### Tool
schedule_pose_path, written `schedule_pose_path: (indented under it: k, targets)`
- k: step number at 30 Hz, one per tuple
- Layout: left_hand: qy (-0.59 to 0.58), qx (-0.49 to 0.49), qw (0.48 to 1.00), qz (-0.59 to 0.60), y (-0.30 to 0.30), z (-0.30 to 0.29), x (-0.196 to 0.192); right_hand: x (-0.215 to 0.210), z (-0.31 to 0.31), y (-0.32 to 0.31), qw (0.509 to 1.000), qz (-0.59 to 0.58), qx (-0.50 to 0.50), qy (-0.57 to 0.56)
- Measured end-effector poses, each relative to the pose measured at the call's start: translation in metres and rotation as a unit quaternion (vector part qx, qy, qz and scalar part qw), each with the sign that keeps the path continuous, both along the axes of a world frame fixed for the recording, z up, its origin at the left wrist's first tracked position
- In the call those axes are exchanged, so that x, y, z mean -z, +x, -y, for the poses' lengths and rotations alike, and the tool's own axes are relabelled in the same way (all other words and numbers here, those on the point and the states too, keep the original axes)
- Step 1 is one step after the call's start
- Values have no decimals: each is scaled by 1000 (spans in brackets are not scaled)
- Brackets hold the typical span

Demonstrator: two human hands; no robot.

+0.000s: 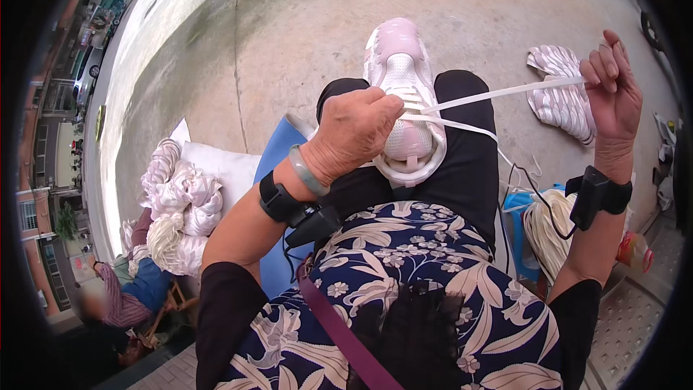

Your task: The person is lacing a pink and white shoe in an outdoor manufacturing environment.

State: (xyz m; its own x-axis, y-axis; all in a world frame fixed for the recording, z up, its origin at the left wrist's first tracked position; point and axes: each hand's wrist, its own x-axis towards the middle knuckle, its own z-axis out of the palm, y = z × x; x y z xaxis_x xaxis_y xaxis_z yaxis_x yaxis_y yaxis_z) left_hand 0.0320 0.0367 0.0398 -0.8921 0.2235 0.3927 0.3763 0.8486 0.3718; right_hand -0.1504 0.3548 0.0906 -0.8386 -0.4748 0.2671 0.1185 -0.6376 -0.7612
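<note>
A pink and white sneaker [393, 40] rests on my lap between my black-trousered knees, its toe pointing away from me. My left hand [357, 130] is closed against the sneaker's left side, beside the lace holes; its fingertips are hidden. Off to the right, my right hand [613, 90] is raised and pinches the end of a white shoelace [509, 92]. That lace runs taut from the sneaker's eyelets. A second length of lace hangs loosely over my right thigh.
Bundled pink and white shoe parts [188, 202] lie at left, near a blue sheet [271, 162]. A similar bundle [559, 94] is on the concrete at right. White laces [545, 227] fill a blue container [521, 227] by my right side. Another person [137, 292] sits at lower left.
</note>
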Motion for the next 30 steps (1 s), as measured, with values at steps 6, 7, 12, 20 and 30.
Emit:
schedule_pose_path:
  k: [6,7,12,20,30]
  targets:
    - [23,41,995,92,-24,-22,26,7,-70,-11,996,20,77,31]
    - [-1,31,993,116,-27,-24,29,14,-77,-10,994,35,94,40]
    - [-28,29,985,169,-31,-32,32,43,-98,-6,992,75,100,33]
    - [-40,25,987,156,-31,-34,32,66,-96,-4,981,133,135,27]
    - [77,-22,995,58,-26,-34,42,94,-104,0,972,179,153,22]
